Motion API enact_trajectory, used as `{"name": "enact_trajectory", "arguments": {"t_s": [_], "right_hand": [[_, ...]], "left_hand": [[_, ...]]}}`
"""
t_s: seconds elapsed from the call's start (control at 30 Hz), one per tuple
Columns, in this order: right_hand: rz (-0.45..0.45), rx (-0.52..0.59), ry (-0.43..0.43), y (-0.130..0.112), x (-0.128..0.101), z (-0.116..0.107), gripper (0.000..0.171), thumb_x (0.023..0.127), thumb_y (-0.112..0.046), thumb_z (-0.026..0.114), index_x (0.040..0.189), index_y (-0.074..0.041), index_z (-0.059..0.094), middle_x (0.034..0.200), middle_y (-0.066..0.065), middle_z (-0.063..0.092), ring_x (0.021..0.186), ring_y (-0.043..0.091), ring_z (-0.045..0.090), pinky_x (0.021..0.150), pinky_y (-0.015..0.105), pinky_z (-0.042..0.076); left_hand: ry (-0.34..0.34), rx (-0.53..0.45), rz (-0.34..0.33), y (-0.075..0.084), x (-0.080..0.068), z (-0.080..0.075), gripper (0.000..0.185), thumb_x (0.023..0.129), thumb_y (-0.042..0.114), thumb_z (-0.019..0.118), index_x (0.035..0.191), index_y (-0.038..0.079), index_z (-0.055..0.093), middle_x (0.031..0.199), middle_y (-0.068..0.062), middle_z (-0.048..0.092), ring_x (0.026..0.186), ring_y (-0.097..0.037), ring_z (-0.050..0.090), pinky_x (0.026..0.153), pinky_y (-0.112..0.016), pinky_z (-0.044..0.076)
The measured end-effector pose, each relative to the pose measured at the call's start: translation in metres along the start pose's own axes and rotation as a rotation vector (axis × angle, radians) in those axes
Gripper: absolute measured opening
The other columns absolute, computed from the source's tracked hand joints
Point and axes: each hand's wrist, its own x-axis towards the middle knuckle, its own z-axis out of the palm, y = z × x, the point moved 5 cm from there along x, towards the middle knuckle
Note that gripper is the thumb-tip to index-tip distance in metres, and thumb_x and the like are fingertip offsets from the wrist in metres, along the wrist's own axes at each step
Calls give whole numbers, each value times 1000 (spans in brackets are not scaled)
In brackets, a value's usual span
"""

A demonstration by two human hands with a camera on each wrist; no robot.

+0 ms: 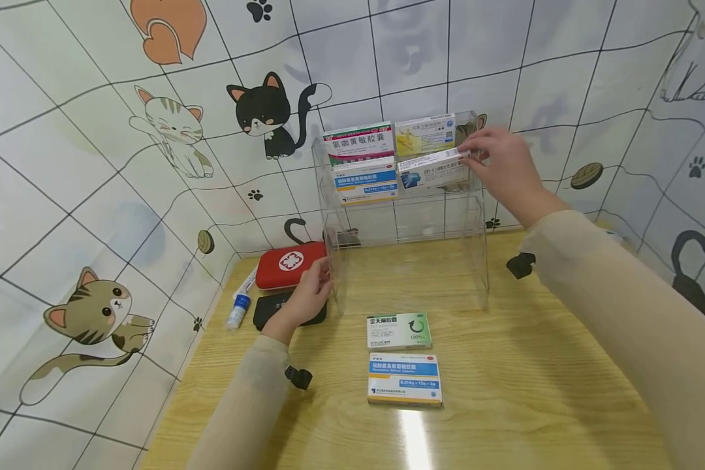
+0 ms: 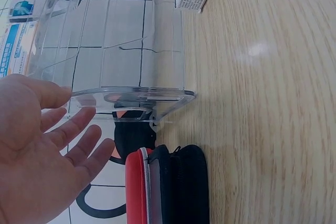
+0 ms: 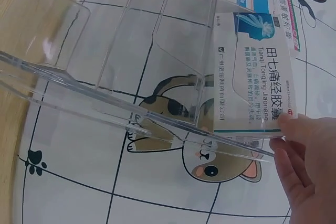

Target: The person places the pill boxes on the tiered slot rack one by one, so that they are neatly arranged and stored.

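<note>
Right hand: the right hand (image 1: 502, 166) is raised to the far right of the clear rack (image 1: 405, 215), forearm reaching up and away from the body in a pale sleeve.
Right grip: fingertips (image 3: 294, 129) pinch the right end of a white medicine box (image 1: 435, 170), thumb side toward the rack.
White box: it sits tilted in the right compartment of the rack's middle tier, just right of a blue-striped box (image 1: 365, 181).
Upper tier: a pink-and-green box (image 1: 358, 141) on the left, a yellow box (image 1: 425, 134) on the right.
Left hand: the left hand (image 1: 307, 295) rests low against the rack's near left edge, forearm lying along the surface (image 1: 540, 391).
Left grip: wide, fingers straight and spread beside the clear wall, holding nothing.
Near surface: a green box (image 1: 399, 331) and a blue box (image 1: 405, 379) lie in front of the rack.
Left of the rack: a red first-aid pouch (image 1: 288, 264), a black case (image 1: 270, 308) and a small tube (image 1: 239, 307).
</note>
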Motion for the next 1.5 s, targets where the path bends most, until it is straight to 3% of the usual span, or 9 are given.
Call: {"name": "enact_trajectory", "arguments": {"t_s": [0.1,0.23,0.4,0.53,0.63,0.8,1.1,1.3,1.5], "right_hand": [[-12,-50,-49,-3,2,3,23,100,-8,67,121,0,73,130,18,63,112,37,62,95,53,54],[-13,-90,-101,-4,3,7,26,100,-9,67,124,1,71,132,20,62,124,40,57,105,55,51],[-23,-55,-99,-7,-8,10,30,99,-11,69,127,1,69,138,19,57,134,41,52,115,55,44],[-61,50,-12,-13,-32,11,27,94,-6,74,121,1,72,134,19,59,126,38,55,105,53,51],[-63,125,-8,-19,-56,19,26,90,-3,77,116,1,73,131,18,62,115,36,60,93,52,55],[-7,160,-138,-23,-105,47,29,88,-8,81,116,-6,74,131,13,66,102,33,67,88,51,58],[-33,301,-349,-28,-190,97,28,85,-9,85,112,-10,75,118,9,72,96,27,71,80,41,63],[18,355,-514,-36,-232,111,27,85,-15,86,110,-10,76,111,4,73,92,20,70,75,30,62],[79,382,-631,-43,-259,115,36,83,-28,88,113,-14,74,110,0,71,92,15,67,74,25,58]], "left_hand": [[-1,1,7,-1,0,1,60,106,9,55,157,-1,25,148,-21,46,129,-34,49,111,-51,49],[1,11,-1,-4,0,2,60,106,9,56,157,1,25,147,-21,46,129,-34,49,111,-51,50],[0,12,-7,-4,-1,2,59,106,9,56,156,3,26,147,-20,46,128,-33,49,111,-49,50],[-5,12,-12,-4,-1,3,59,106,9,55,157,3,26,148,-20,46,129,-33,49,111,-49,50],[-7,13,-7,-3,-1,2,60,106,9,56,157,2,25,149,-21,45,131,-34,49,111,-50,50],[3,15,22,-1,1,0,60,105,6,56,156,0,25,150,-22,45,131,-37,51,111,-52,50],[-4,13,28,1,1,0,60,106,6,55,157,-2,25,151,-24,44,132,-37,52,111,-51,50],[-8,16,12,-1,2,-1,61,106,8,56,157,1,25,149,-21,45,130,-36,53,111,-50,50],[-8,13,20,0,2,-1,60,105,6,56,157,1,25,151,-25,43,131,-36,51,111,-51,50]]}}
